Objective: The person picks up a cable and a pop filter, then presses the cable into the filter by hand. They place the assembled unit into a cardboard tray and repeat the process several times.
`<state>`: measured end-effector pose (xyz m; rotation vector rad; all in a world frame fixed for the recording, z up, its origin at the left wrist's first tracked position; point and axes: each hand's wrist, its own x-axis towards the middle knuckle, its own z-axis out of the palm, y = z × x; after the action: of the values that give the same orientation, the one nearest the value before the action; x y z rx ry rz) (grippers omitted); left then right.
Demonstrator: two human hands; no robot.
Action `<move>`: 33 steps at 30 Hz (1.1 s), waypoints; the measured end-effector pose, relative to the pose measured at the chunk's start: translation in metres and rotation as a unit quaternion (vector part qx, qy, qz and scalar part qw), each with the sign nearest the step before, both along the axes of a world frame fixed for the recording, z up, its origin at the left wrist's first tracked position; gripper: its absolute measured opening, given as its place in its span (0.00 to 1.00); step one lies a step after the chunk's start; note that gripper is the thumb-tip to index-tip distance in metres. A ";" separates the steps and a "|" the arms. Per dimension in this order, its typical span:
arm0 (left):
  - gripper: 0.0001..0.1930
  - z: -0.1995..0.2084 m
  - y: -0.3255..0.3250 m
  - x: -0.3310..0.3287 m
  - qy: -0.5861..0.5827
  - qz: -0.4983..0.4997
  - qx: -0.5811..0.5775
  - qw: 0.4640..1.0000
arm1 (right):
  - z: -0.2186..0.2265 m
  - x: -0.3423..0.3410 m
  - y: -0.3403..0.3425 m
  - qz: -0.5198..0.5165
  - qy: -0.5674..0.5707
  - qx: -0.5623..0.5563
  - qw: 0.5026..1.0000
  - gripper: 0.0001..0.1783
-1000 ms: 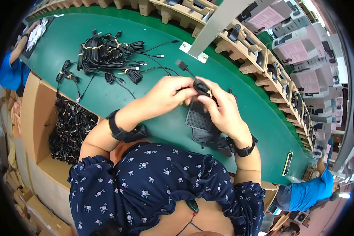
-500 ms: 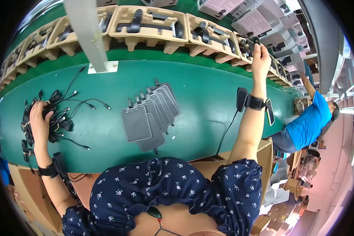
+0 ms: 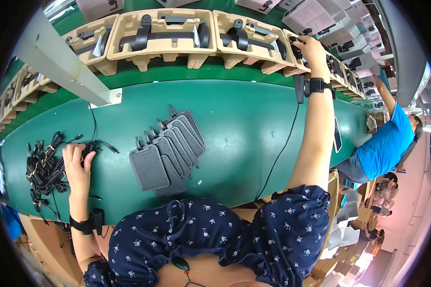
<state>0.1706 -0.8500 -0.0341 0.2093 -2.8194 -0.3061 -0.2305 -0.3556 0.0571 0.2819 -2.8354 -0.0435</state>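
Observation:
My left hand (image 3: 77, 166) is closed round a coiled black cable (image 3: 88, 149), with loose ends trailing off it. Beside it lies a tangled heap of tied black cables (image 3: 45, 167) with small plugs. My right hand (image 3: 312, 51) reaches to a tan moulded tray (image 3: 292, 69) at the far right, its fingers curled at a dark part there; what they grip is mostly hidden. Between my hands, several flat dark grey rectangular pads (image 3: 150, 168) with short stems overlap in a fanned row on the green table (image 3: 239, 124).
More tan trays (image 3: 165, 51) holding black parts line a green ledge behind the table. A pale metal post (image 3: 62, 60) stands at the left. A black wire (image 3: 277, 160) runs up to my right wrist strap, near a phone (image 3: 337, 135). A person in blue (image 3: 385, 143) works farther right.
My left hand has moved right, drawing a cable bundle away from the heap. My right arm stays stretched toward the trays, its fingers now lower over the tray's near parts. The view has shifted.

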 end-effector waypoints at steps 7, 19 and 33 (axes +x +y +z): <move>0.13 -0.014 -0.002 -0.002 0.031 0.031 -0.002 0.999 | -0.048 -0.023 -0.004 -0.107 0.039 0.052 0.992 0.19; 0.14 -0.015 -0.003 -0.008 0.053 0.036 -0.028 0.998 | -0.056 -0.033 0.011 -0.107 0.033 -0.034 0.993 0.14; 0.13 -0.019 -0.006 -0.011 0.077 0.058 -0.014 0.995 | -0.065 -0.054 0.045 -0.044 0.065 0.035 0.996 0.11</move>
<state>0.1596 -0.8555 -0.0528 0.3272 -2.6444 -0.2451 -0.2849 -0.3110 -0.0084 0.1617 -2.7188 -0.1725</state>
